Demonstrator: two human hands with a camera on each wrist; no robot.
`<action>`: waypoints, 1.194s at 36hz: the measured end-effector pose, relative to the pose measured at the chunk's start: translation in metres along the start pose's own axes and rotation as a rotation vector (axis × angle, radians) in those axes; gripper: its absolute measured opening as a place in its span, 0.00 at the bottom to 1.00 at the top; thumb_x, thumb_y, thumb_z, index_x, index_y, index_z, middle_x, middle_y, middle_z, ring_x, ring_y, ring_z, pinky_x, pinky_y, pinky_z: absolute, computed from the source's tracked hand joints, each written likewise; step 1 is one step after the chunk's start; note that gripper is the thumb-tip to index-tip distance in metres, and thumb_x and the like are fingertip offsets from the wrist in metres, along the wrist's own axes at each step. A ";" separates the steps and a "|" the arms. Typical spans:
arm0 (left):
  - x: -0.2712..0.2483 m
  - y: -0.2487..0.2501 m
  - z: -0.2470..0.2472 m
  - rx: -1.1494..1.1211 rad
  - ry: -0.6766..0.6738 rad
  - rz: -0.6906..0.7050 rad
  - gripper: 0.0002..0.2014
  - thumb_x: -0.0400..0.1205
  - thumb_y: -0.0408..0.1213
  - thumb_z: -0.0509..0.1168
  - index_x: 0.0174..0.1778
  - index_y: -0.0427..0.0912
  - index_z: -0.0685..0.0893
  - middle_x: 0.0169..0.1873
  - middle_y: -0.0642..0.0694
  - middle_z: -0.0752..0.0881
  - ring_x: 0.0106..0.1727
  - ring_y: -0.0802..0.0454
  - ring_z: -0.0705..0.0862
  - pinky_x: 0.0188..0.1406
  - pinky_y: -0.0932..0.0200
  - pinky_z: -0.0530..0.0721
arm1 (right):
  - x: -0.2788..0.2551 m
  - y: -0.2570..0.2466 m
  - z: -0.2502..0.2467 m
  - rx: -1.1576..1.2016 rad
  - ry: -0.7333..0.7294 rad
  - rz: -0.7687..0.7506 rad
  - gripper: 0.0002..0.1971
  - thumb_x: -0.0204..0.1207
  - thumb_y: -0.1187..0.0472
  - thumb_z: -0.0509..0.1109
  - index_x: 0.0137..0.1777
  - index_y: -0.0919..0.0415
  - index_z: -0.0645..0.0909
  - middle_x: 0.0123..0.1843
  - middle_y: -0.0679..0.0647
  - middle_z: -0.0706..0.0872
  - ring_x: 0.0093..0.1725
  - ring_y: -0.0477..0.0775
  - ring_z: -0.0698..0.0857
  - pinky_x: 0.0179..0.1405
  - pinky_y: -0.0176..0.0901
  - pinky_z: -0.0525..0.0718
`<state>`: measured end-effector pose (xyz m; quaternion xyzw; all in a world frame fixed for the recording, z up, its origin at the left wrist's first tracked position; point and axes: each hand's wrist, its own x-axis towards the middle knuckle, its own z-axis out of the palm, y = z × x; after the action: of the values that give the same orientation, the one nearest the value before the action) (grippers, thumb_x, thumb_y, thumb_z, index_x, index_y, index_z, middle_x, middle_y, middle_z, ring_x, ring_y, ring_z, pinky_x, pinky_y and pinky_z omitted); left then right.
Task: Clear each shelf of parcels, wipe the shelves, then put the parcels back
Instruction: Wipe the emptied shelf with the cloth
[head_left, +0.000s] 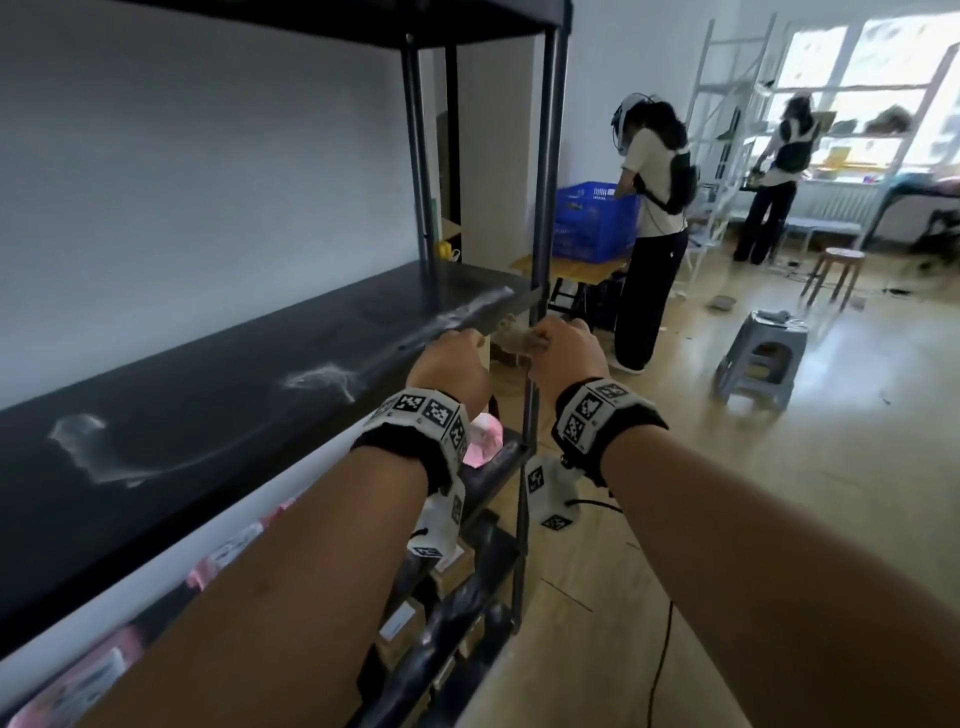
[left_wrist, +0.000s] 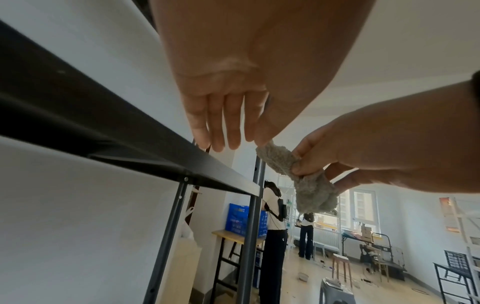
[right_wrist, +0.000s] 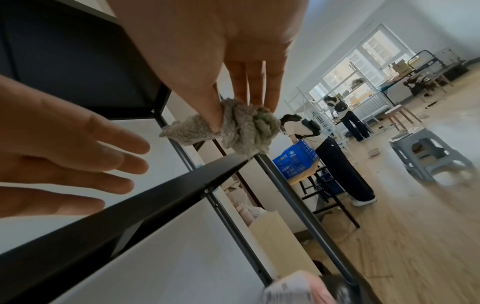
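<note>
The black middle shelf holds no parcels and shows wet wipe streaks. Both hands hover at its front right corner. My right hand pinches a grey fluffy cloth between thumb and fingers; the right wrist view shows the cloth bunched just above the shelf's corner. My left hand is beside it with straight fingers, one fingertip at the cloth's free end, gripping nothing. Pink parcels and cardboard boxes lie on the lower shelves.
The rack's front right post stands just behind the hands. A person bends over a blue crate on a wooden table. A grey plastic stool, a wooden stool and a floor cable are to the right.
</note>
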<state>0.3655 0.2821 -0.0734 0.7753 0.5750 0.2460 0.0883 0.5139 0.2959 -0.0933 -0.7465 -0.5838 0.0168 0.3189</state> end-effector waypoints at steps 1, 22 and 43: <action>0.008 0.002 -0.002 0.013 0.008 0.002 0.22 0.82 0.30 0.57 0.73 0.43 0.75 0.70 0.41 0.77 0.71 0.43 0.76 0.69 0.49 0.74 | 0.009 -0.001 0.000 0.008 -0.005 -0.021 0.13 0.76 0.61 0.68 0.59 0.51 0.80 0.59 0.55 0.78 0.57 0.57 0.79 0.59 0.47 0.81; 0.151 0.034 0.031 0.294 -0.024 -0.398 0.16 0.81 0.39 0.59 0.64 0.40 0.79 0.61 0.40 0.82 0.61 0.40 0.81 0.62 0.44 0.80 | 0.186 0.006 0.016 0.161 -0.116 -0.305 0.28 0.79 0.69 0.61 0.75 0.43 0.74 0.70 0.59 0.72 0.61 0.62 0.82 0.60 0.52 0.83; 0.175 0.028 0.049 0.551 -0.207 -0.551 0.16 0.85 0.36 0.54 0.65 0.38 0.80 0.64 0.39 0.81 0.66 0.41 0.79 0.72 0.37 0.69 | 0.224 0.004 0.034 -0.288 -0.372 -0.621 0.13 0.82 0.63 0.60 0.61 0.66 0.81 0.61 0.63 0.83 0.60 0.62 0.83 0.56 0.50 0.81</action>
<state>0.4511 0.4436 -0.0554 0.6076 0.7937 -0.0296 -0.0030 0.5748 0.5083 -0.0448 -0.5557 -0.8261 -0.0276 0.0893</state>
